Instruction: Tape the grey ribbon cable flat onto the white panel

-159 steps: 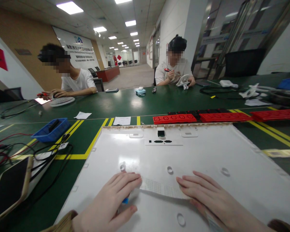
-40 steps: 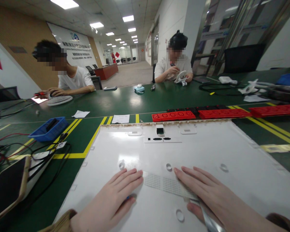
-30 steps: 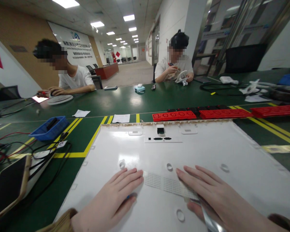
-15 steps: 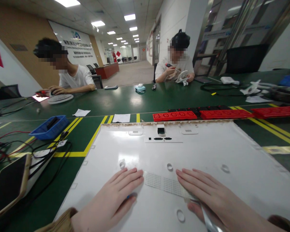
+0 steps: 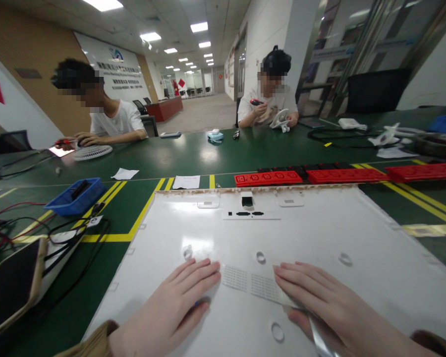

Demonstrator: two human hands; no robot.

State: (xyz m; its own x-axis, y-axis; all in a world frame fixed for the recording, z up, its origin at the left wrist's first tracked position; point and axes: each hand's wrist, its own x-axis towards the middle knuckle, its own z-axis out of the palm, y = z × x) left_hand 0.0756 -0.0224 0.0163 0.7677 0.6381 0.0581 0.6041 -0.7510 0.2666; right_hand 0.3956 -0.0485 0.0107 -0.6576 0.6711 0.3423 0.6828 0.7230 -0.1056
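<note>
A large white panel with ring-shaped bosses and small cutouts lies on the green table. On its left part rests my left hand, palm down, fingers together and stretched out, with a bit of something blue under it. My right hand lies across the right end of a translucent printed strip, its fingers straight. Between that hand's thumb and fingers is a shiny silvery piece, running down to the bottom edge. The strip's left end reaches the fingertips of my left hand.
Red socket strips line the panel's far edge. At the left are a blue tray, tangled cables and a phone. Two people work across the table, one with a white fan grille, one holding a red-handled tool.
My right hand has shifted very slightly right along the strip. Across the table, the person on the right has moved the red-handled tool a little left.
</note>
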